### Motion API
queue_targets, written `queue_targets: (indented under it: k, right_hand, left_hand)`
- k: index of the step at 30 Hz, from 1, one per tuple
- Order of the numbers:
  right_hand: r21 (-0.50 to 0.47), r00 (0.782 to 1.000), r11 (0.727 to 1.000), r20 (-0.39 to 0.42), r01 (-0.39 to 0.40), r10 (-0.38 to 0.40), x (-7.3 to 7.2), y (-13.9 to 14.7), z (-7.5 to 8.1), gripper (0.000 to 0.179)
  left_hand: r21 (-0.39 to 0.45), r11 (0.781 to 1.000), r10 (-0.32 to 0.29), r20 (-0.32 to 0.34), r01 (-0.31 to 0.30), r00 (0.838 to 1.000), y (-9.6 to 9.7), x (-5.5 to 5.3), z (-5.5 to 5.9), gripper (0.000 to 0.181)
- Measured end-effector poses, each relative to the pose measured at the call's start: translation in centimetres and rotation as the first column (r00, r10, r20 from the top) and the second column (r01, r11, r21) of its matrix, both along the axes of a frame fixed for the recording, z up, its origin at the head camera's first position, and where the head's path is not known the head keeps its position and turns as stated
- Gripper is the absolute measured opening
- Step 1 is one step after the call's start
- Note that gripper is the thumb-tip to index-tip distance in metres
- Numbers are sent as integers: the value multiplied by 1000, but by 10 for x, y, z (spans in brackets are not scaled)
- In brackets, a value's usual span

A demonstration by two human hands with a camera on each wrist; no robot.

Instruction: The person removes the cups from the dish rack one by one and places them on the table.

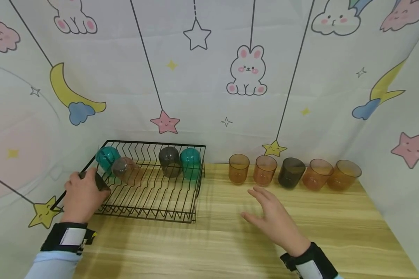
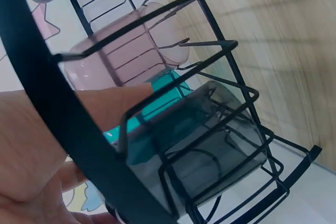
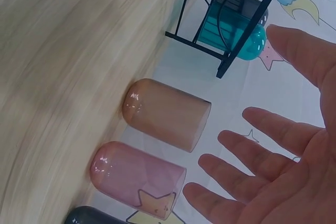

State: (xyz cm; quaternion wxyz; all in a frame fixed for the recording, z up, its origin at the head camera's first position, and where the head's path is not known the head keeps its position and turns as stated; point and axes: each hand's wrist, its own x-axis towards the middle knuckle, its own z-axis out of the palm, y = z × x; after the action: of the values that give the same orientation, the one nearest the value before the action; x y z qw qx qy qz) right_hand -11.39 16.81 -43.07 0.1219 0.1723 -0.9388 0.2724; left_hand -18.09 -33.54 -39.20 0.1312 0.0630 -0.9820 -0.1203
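Note:
At the left end of the black wire rack (image 1: 143, 142), my left hand (image 1: 83, 195) grips a dark grey glass (image 2: 220, 145) that sits bottom-up among the wires. The fingers partly cover it in the head view. Beside that glass are an upturned teal glass (image 1: 106, 157) and a pink one (image 1: 123, 170). Over the table, my right hand (image 1: 276, 223) is held with fingers spread and nothing in it. Nearest to it stand an upright amber glass (image 1: 238, 170) and a pinkish glass (image 1: 265, 172).
Farther right in the rack are an upturned grey glass (image 1: 169, 161) and another teal glass (image 1: 190, 164). The row on the wooden table (image 1: 223, 248) continues with a dark glass (image 1: 291, 174), a pinkish-orange glass (image 1: 317, 176) and an amber glass (image 1: 343, 176). A patterned cloth hangs behind.

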Motion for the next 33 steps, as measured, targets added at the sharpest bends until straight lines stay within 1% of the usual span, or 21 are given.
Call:
queue_targets:
  k: [4, 8, 10, 15, 19, 22, 26, 29, 33]
  right_hand:
    - [-2, 1000, 1000, -7, -1, 1, 0, 0, -1, 69]
    - [-5, 1000, 1000, 2, -3, 3, 0, 0, 1, 71]
    - [-8, 1000, 1000, 5, -5, 5, 1, 0, 1, 71]
    - [-15, 1000, 1000, 2, -6, 6, 1, 1, 3, 71]
    - [-22, 1000, 1000, 12, 0, 1, 2, 0, 5, 71]
    - [-30, 1000, 1000, 28, 5, -5, 3, 0, 7, 70]
    - [-41, 999, 999, 47, 8, -6, 4, -2, 9, 71]
    - [-51, 998, 999, 58, 6, -3, 5, -3, 12, 73]
    - [-66, 998, 998, 61, 2, 2, 5, -4, 14, 70]
  left_hand:
    - [-5, 1000, -2, 5, 2, 1000, 2, 1, 2, 81]
    - [7, 1000, 10, 32, -11, 999, 3, 2, 4, 80]
    - [12, 1000, 12, 34, -13, 999, 5, 2, 3, 78]
    - [13, 1000, -21, -2, 21, 1000, 16, 6, 2, 72]
    - [11, 997, -72, -35, 73, 997, 26, 12, 4, 69]
    - [25, 994, -103, -47, 105, 994, 35, 17, 7, 67]
    - [48, 990, -127, -69, 131, 989, 52, 24, 13, 68]
    - [38, 986, -157, -115, 162, 981, 66, 30, 17, 69]
    - [15, 985, -168, -145, 172, 975, 83, 37, 23, 69]
